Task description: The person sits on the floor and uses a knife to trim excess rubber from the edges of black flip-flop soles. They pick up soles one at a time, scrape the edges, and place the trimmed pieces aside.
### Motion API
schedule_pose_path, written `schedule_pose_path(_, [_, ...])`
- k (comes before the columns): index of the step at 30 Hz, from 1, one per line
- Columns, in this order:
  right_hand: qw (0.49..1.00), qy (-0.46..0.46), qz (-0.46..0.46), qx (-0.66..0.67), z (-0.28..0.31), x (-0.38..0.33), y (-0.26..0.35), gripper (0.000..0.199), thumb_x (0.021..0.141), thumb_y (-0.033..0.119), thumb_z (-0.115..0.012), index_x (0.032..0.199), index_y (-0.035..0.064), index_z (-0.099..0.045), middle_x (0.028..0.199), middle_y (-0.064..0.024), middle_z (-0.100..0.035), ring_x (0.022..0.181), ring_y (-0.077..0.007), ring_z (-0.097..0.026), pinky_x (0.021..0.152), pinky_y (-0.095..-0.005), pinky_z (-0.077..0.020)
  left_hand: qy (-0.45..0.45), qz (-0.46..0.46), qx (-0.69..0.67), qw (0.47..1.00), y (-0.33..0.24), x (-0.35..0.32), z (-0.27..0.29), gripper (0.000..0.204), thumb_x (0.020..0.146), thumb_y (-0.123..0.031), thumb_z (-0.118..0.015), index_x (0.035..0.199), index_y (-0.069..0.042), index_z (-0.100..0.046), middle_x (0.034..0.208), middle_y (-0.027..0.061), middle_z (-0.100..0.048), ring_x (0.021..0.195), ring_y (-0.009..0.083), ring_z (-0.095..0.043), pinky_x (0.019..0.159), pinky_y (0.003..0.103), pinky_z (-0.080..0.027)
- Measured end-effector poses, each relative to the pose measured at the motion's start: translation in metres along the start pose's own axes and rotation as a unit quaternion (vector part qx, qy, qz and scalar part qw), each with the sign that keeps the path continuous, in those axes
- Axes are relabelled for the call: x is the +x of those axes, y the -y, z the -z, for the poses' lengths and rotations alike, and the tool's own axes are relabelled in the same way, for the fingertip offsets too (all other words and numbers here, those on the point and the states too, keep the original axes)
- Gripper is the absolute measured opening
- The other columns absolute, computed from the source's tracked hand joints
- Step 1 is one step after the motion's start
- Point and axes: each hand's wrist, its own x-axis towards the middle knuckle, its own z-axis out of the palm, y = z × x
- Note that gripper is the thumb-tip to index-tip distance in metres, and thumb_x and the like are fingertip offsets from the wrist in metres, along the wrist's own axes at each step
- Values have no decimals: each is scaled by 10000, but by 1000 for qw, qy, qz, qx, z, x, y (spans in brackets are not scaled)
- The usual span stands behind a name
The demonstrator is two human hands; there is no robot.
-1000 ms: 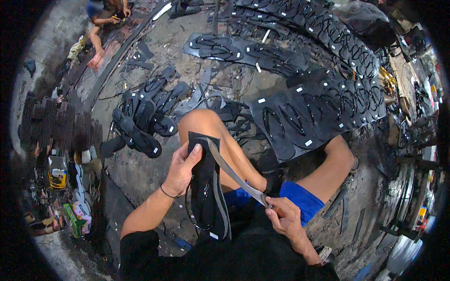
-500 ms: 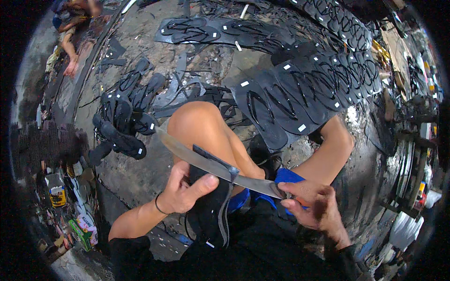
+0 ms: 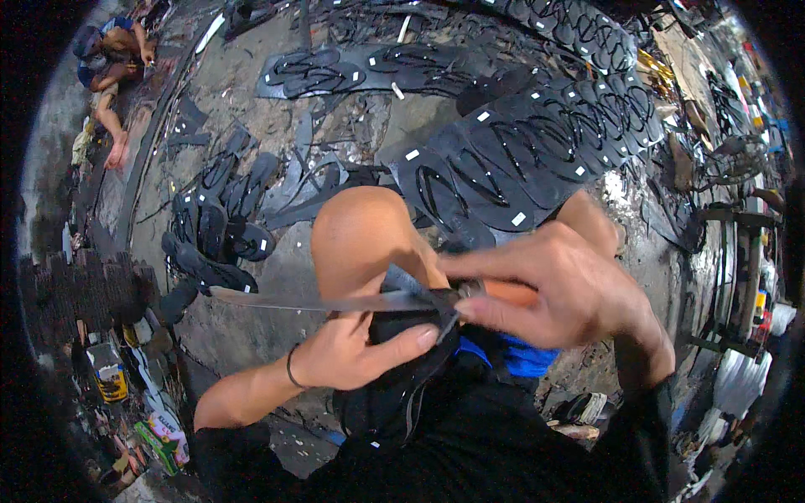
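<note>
My right hand (image 3: 566, 285) is closed on the orange handle of a long knife (image 3: 285, 301). Its blade points left, across the end of a black rubber flip-flop (image 3: 419, 323), and is smeared by motion. My left hand (image 3: 356, 348) grips that flip-flop over my lap, thumb on top and fingers mostly hidden beneath. A flap of black rubber (image 3: 404, 281) stands up at the blade, partly parted from the sole. Right thumb and flap are close together; whether they touch I cannot tell. The flip-flop's lower part blends into my dark shirt.
Beyond my knee lies a long row of black flip-flops (image 3: 520, 168), with more on a rubber sheet (image 3: 272, 80) farther off. A loose pile of flip-flops (image 3: 214, 226) sits at left among rubber scraps (image 3: 306, 155). Another person (image 3: 109, 59) crouches at the far left.
My right hand has moved up and inward with the knife, bringing the handle end near the flip-flop. The blade now lies flatter, and the rubber flap has shifted right.
</note>
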Motion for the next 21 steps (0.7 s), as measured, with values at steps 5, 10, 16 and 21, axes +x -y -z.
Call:
schedule_pose_path(5, [974,-140,41,173,-16,-20,-24,426,989,175,-582,1397,56,-549,1080,-188,-686,945,-252,-667,837,-348,-505,-102,-142,432,885,-85,40,20,307,873,-239,-762,1078,-37,-656,962,83,-712,893,179,-655,815,343,-526])
schedule_pose_path(10, [916,-255,-22,308,-76,-27,-34,442,999,97,-538,1436,40,-505,1014,-91,-657,808,-127,-575,757,-278,-483,98,16,-190,977,31,-28,-36,422,834,-150,-791,1172,-31,-569,1025,48,-613,910,141,-604,816,302,-485])
schedule_pose_path(16, [912,-392,-17,119,-110,-42,-46,476,949,71,-611,1418,59,-530,769,-65,-534,637,-161,-513,612,-274,-461,-259,-123,-472,834,61,60,-75,457,968,-413,-608,1264,-66,-594,1215,79,-668,1067,240,-665,924,400,-554])
schedule_pose_path(21, [849,-520,-41,-89,-167,-71,-68,405,846,135,-757,1236,84,-663,849,-104,-666,707,-235,-647,640,-332,-549,-249,-71,-567,782,45,73,-58,313,946,-343,-657,1113,-79,-669,1024,66,-729,908,199,-709,843,369,-596])
